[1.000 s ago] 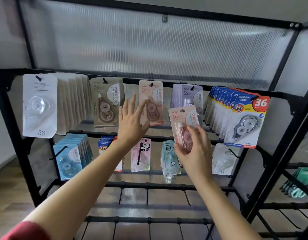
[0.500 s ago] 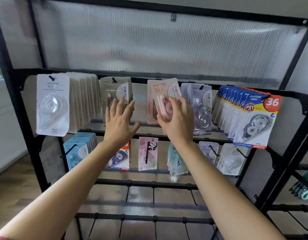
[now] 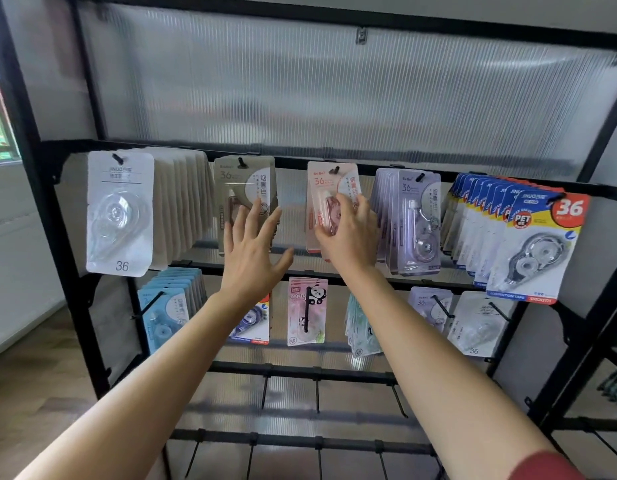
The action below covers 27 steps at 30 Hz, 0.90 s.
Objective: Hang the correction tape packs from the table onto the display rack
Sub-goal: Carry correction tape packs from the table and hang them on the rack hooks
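A pink correction tape pack (image 3: 322, 188) hangs at a hook on the top rail of the black display rack (image 3: 293, 160). My right hand (image 3: 350, 237) grips it, with the thumb at its left edge and the fingers over its front. Whether a second pink pack hangs behind it is hidden. To the left, my left hand (image 3: 253, 251) is spread open in front of a beige pack (image 3: 232, 188) and holds nothing. The table is out of view.
The top rail also carries white packs (image 3: 120, 213), purple packs (image 3: 414, 220) and blue-and-yellow packs (image 3: 535, 251). The row below holds light blue packs (image 3: 165, 310), a pink panda pack (image 3: 305, 310) and others. Bare hooks (image 3: 317, 393) stick out from the lower rails.
My right hand carried the pink pack up and left from the lower right onto the top-rail hook. My left hand stayed open near the beige pack.
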Available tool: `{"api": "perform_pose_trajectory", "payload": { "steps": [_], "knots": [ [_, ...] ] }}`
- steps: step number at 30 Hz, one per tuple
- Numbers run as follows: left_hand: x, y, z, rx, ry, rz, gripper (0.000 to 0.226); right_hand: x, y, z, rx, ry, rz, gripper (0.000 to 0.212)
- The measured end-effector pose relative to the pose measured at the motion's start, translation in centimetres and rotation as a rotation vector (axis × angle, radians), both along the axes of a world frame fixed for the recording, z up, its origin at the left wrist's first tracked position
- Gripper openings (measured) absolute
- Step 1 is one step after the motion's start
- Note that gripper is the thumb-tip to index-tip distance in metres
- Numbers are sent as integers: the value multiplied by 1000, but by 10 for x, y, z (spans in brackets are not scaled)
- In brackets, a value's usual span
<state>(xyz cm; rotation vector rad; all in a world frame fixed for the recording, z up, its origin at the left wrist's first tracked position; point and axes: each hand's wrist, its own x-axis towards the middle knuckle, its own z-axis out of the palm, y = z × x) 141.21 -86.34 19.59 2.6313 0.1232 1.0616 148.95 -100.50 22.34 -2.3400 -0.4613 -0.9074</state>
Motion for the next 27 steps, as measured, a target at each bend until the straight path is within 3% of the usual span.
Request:
{"api": "perform_pose_trajectory", "payload": {
  "steps": [10, 16, 27],
  "knots": [
    [-11, 7, -15, -29, 31, -34, 70, 6, 1, -12, -188, 170, 19, 86],
    [-23, 1, -44, -59, 118, -45, 68, -37, -16, -39, -180, 149, 56, 76],
    [-105, -43, -119, -124, 275, -18, 69, -139, -65, -114, -247, 311, 144, 62]
  ]
}}
